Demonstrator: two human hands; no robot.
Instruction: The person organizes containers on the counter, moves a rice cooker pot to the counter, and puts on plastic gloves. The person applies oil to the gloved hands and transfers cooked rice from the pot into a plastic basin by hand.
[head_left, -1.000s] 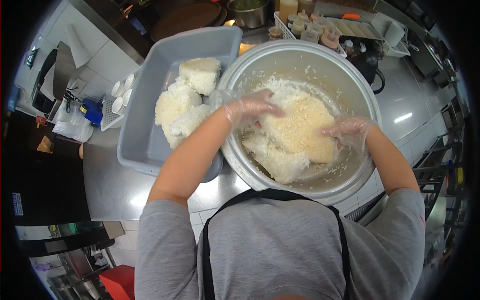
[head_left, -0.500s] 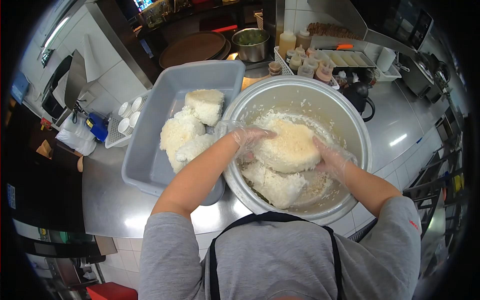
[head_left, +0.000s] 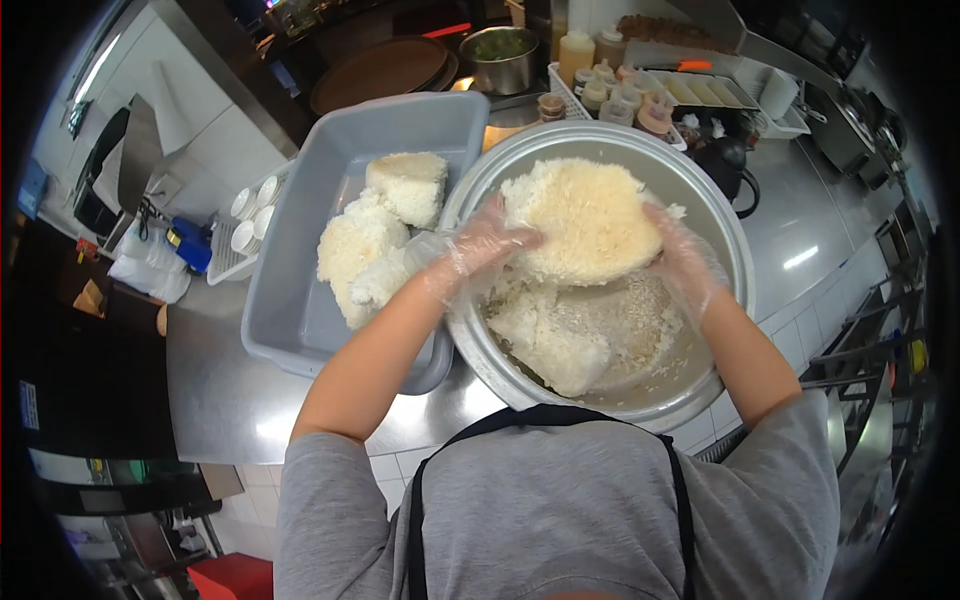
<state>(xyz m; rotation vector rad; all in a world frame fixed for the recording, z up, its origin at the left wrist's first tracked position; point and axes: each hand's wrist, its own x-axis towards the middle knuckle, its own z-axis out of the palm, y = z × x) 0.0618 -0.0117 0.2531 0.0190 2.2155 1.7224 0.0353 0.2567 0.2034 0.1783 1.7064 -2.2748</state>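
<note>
A large slab of cooked rice, yellowish on its upper face, is held between my two hands above the round metal pot. My left hand, in a clear plastic glove, grips its left edge. On the right edge is my right hand, gloved the same way. Below the slab, another lump of rice lies in the pot, with loose grains around it. To the left, a grey plastic tub holds several chunks of rice. My fingertips under the slab are partly hidden.
Behind the pot stand squeeze bottles in a white basket, a metal pot of greens and brown round trays. A black jug is at the right. White cups sit in a rack left of the tub.
Both hands have raised the rice slab and moved it away from my body. More of the pot's bottom shows beneath it. The view has shifted slightly.
</note>
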